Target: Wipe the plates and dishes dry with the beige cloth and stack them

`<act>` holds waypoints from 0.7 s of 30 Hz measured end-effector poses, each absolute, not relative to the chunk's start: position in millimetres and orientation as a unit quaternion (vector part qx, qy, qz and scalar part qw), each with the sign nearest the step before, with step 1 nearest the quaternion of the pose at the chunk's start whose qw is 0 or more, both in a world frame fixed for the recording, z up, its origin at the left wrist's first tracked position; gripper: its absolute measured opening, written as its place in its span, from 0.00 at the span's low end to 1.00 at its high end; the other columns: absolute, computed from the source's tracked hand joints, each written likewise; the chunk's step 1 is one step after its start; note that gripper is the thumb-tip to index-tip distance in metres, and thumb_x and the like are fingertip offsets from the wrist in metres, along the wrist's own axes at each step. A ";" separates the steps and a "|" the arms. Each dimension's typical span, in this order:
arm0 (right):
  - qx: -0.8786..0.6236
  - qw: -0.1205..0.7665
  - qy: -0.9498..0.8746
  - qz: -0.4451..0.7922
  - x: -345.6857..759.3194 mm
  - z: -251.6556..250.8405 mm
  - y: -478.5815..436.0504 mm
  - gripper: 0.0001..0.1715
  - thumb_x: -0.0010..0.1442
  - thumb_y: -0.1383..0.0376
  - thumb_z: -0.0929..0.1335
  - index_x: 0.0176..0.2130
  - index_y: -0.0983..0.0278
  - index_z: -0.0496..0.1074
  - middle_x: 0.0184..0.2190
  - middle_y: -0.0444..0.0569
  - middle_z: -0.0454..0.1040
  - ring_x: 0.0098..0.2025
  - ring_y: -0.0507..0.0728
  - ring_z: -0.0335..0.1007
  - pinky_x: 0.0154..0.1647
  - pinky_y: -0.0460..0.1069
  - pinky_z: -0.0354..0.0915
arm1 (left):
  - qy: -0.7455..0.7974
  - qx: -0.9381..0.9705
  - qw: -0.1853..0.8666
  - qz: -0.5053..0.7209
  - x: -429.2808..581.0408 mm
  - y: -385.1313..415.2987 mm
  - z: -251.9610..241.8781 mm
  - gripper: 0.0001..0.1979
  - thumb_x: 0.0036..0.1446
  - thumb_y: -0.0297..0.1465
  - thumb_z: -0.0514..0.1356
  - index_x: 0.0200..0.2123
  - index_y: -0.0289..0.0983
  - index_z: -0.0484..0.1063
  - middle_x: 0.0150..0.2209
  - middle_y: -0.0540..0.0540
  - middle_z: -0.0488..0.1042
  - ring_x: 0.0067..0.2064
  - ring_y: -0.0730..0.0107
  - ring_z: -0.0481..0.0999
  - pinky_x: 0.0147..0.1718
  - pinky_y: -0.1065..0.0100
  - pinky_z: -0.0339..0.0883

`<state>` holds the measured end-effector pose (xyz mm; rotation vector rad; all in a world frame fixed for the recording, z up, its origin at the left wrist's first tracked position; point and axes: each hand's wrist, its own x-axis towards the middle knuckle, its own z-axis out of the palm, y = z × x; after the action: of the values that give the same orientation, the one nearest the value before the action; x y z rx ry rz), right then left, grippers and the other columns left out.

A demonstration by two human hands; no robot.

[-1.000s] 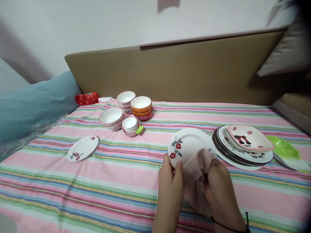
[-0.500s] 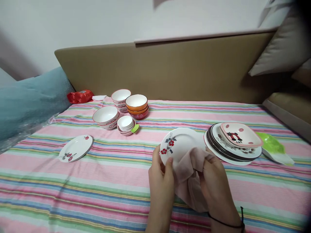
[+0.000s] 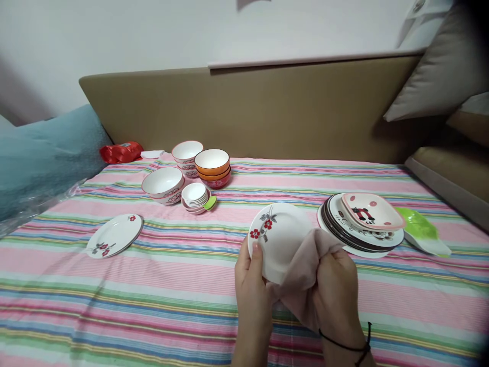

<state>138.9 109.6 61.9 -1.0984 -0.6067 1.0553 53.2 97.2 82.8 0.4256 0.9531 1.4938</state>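
A white plate (image 3: 284, 229) with red flowers and grey leaves is held tilted above the striped cloth. My left hand (image 3: 252, 275) grips its left edge, thumb on the front face. In my right hand (image 3: 338, 285) is a pinkish cloth (image 3: 300, 270), bunched up and lying over the plate's lower right edge. Some of my right fingers are hidden by the cloth. Just right of the hands stands a stack of plates (image 3: 336, 224) topped by a pink-rimmed dish (image 3: 372, 211) with a cat picture. Beside it lies a green leaf-shaped dish (image 3: 420, 227).
Flowered plates (image 3: 114, 234) lie on the striped cloth (image 3: 171, 290) at the left. Further back are white bowls (image 3: 163, 182), orange and red bowls (image 3: 212, 165) and small white dishes (image 3: 194, 193). A red package (image 3: 122, 152) rests near the blue pillow (image 3: 49, 158). A brown backboard (image 3: 244, 112) closes the rear.
The cloth in my right hand has shifted and now leaves more of the plate's lower face showing. The plate has turned slightly in my left hand. The whole view has shifted a little.
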 end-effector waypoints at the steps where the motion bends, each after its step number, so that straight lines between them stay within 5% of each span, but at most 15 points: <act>1: -0.504 0.676 -0.254 0.475 142.1 61.0 109.3 0.20 0.55 0.53 0.69 0.41 0.64 0.75 0.30 0.49 0.78 0.26 0.58 0.74 0.22 0.50 0.69 | 0.425 0.194 0.603 0.647 51.9 97.1 84.8 0.24 0.58 0.41 0.60 0.56 0.38 0.66 0.51 0.42 0.74 0.50 0.59 0.74 0.40 0.68 0.70; 4: -0.553 0.647 -0.243 0.465 151.3 62.0 110.8 0.20 0.56 0.53 0.68 0.43 0.63 0.74 0.37 0.51 0.79 0.33 0.60 0.75 0.29 0.52 0.70 | 0.475 0.279 0.565 0.614 45.1 96.6 91.3 0.20 0.59 0.42 0.58 0.51 0.37 0.71 0.48 0.43 0.75 0.48 0.58 0.74 0.41 0.67 0.69; 8: -0.640 0.602 -0.368 0.305 156.6 65.9 114.3 0.18 0.55 0.58 0.66 0.43 0.63 0.75 0.44 0.52 0.77 0.44 0.61 0.72 0.40 0.52 0.66 | 0.520 0.424 0.512 0.536 36.6 95.9 93.9 0.15 0.61 0.39 0.55 0.41 0.37 0.76 0.41 0.45 0.77 0.43 0.61 0.73 0.40 0.69 0.65; 15: -0.663 0.451 -0.564 0.199 148.8 66.3 112.5 0.16 0.59 0.63 0.58 0.35 0.61 0.73 0.25 0.47 0.74 0.28 0.57 0.69 0.30 0.49 0.57 | 0.566 0.550 0.426 0.442 37.8 91.4 86.3 0.20 0.65 0.40 0.50 0.23 0.38 0.63 0.21 0.52 0.63 0.25 0.71 0.61 0.24 0.70 0.49; 21: -0.734 0.489 -0.443 0.162 151.3 73.5 111.4 0.24 0.65 0.53 0.55 0.29 0.61 0.69 0.24 0.48 0.72 0.27 0.57 0.66 0.29 0.49 0.55 | 0.556 0.497 0.427 0.511 46.6 85.7 86.1 0.21 0.64 0.41 0.50 0.21 0.38 0.63 0.20 0.52 0.62 0.24 0.72 0.59 0.23 0.70 0.48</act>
<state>151.3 111.4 73.5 -1.7833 -1.0761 0.3944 46.6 85.7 86.1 1.2426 1.3888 1.2779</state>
